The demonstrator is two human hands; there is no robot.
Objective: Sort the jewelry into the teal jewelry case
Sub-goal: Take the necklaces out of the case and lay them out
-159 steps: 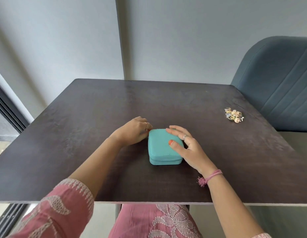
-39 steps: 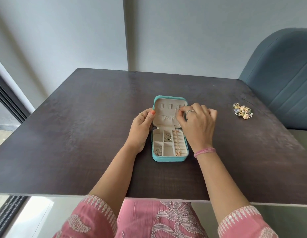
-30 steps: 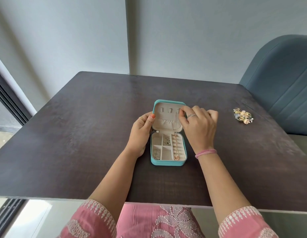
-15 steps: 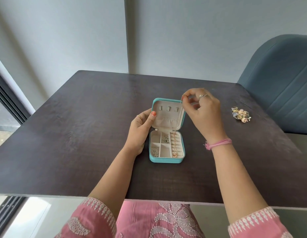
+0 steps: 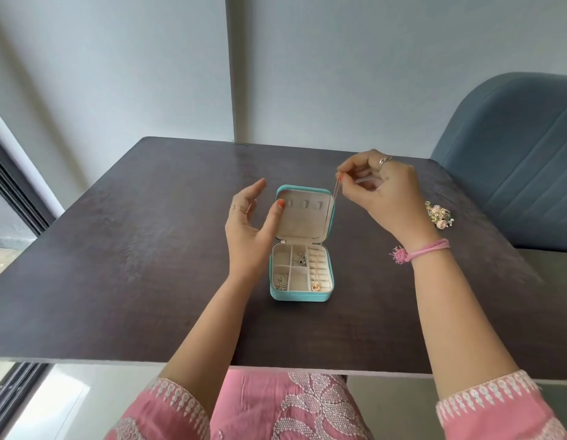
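Teal jewelry case (image 5: 299,293) lying open near the middle of the dark table (image 5: 117,281), lid (image 5: 304,214) propped upright behind the compartmented tray. Right hand (image 5: 383,192) raised above and to the right of the lid, thumb and forefinger pinching the top of a fine rose-gold chain (image 5: 336,190); the chain hangs down past the lid's right edge, and its pendant (image 5: 315,287) appears to rest at the near end of the ring-roll section. Left hand (image 5: 250,223) relaxed with fingers spread, gripping nothing, its thumb tip at or just beside the lid's left edge; contact cannot be confirmed.

Step in hand, as judged: placing the chain necklace, probably onto one of the three hooks (image 5: 304,204) inside the lid. The next move calls for a small leftward and downward carry of the pinched end, with the lid kept steady so it does not fall shut.

A cluster of loose jewelry (image 5: 439,215) waits near the table's right edge, well apart from the case and close to the blue chair (image 5: 513,160). Open tabletop lies on all sides of the case.
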